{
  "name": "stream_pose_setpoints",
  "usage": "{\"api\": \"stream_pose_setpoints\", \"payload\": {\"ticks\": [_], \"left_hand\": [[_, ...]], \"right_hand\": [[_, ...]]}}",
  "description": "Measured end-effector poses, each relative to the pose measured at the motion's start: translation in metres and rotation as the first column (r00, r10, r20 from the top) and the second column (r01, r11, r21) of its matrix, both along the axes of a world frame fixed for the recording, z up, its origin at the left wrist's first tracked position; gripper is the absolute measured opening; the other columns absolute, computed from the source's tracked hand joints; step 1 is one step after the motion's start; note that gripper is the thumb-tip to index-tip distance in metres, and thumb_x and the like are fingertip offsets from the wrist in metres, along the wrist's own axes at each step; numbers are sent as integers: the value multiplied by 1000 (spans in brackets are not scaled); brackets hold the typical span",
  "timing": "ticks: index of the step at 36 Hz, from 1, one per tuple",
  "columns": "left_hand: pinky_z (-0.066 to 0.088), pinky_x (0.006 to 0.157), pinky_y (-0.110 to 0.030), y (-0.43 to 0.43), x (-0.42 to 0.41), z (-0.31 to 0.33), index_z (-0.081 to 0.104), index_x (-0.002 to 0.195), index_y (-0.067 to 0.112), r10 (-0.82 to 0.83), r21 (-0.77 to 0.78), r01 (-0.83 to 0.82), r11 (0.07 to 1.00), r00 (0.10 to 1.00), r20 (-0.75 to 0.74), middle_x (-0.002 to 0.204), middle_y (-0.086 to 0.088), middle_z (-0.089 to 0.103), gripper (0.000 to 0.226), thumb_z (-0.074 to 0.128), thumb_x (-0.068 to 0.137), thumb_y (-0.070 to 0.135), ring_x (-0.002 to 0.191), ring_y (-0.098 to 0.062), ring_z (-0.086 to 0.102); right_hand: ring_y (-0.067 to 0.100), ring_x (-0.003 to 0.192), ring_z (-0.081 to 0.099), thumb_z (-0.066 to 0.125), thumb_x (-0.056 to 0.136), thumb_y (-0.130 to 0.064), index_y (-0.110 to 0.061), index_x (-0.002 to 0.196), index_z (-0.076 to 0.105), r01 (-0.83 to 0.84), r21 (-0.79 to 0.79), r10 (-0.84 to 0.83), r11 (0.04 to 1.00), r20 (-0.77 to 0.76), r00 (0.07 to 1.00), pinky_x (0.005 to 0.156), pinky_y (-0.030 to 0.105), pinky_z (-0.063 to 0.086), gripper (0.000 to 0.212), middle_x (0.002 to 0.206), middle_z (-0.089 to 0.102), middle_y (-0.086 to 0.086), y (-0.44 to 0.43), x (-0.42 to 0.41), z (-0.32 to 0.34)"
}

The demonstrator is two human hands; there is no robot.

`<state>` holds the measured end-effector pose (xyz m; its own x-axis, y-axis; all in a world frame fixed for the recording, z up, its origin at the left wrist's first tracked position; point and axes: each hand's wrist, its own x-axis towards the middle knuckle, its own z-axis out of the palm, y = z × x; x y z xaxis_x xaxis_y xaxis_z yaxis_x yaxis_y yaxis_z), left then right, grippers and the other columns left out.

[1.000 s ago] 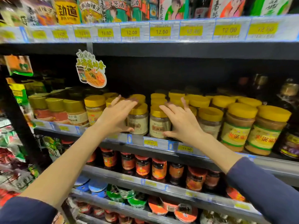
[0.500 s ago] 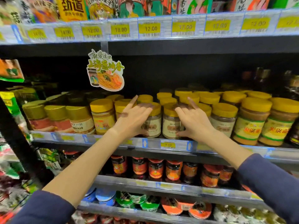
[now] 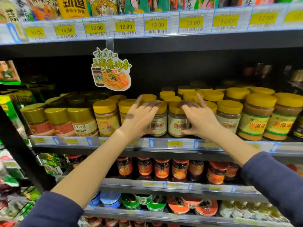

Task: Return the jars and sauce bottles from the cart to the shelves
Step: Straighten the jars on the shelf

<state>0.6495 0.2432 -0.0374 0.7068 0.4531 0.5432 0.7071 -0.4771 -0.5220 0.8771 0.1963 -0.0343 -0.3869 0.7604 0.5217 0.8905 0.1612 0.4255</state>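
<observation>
we stand at the shelf, setting two yellow-lidded jars at its front edge. our left hand cups the left jar, fingers spread loosely over its lid; our right hand rests likewise on the right jar. both jars stand upright, side by side. we judge placement nearly done; next we let go and turn to the cart, unseen here.

shelf | yellow-lidded jars in rows | gold-lidded jars at left
</observation>
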Motion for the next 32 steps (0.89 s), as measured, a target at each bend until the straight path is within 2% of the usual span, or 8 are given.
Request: {"api": "stream_pose_setpoints", "payload": {"ticks": [5,12,18,21,24,25,28,32], "left_hand": [[26,108,-52,-4,-28,6,40,130,9,-77,-17,79,997,991,109,135,-15,52,101,87,49,46,120,-30,55],[24,111,-51,-14,-95,13,36,138,3,73,-118,-47,992,970,233,138,-19,48,104,81,57,52,125,-33,48],[22,111,-49,-12,-137,12,37,138,5,181,-178,-151,972,969,165,141,-17,46,105,79,57,56,128,-31,47],[23,110,-49,-4,-152,13,41,136,2,181,-164,-161,973,976,120,137,-15,51,106,80,55,58,124,-30,51],[29,107,-51,5,-160,12,44,131,1,152,-139,-141,980,986,74,124,-15,60,106,80,51,61,114,-30,59],[29,107,-51,7,-161,11,45,129,2,140,-127,-132,983,989,56,119,-14,63,105,80,50,62,110,-29,61],[24,112,-44,15,-163,10,47,127,4,94,-89,-89,992,995,43,116,-11,64,101,79,51,62,108,-27,62],[24,112,-44,23,-164,10,51,123,5,62,-59,-60,996,997,39,116,-11,66,96,80,50,60,109,-26,63]], "right_hand": [[31,123,53,77,55,-60,-5,110,57,-86,76,94,993,-114,989,110,52,15,81,130,56,19,1,-5,4],[33,107,62,84,54,-48,-3,119,55,-298,138,318,944,-152,936,107,52,20,84,116,63,18,8,-51,15],[31,103,65,86,44,-50,-5,126,52,-362,81,370,929,-127,920,105,54,22,99,121,62,17,24,-101,12],[30,108,63,85,45,-50,-9,131,49,-332,33,334,943,-102,937,107,51,17,102,124,60,15,28,-123,12],[31,121,52,79,60,-48,-14,142,34,-292,-27,287,956,-119,950,113,43,-1,99,131,54,13,30,-135,10],[31,114,57,80,58,-49,-14,140,37,-270,-14,266,963,-112,957,114,44,2,98,121,60,12,31,-137,9],[25,70,69,87,28,-58,-12,114,63,-212,133,223,968,-70,972,100,52,39,100,78,68,5,33,-143,5],[24,64,68,86,23,-60,-11,107,66,-198,180,207,963,-36,978,93,54,45,99,74,68,5,37,-146,2]]}}
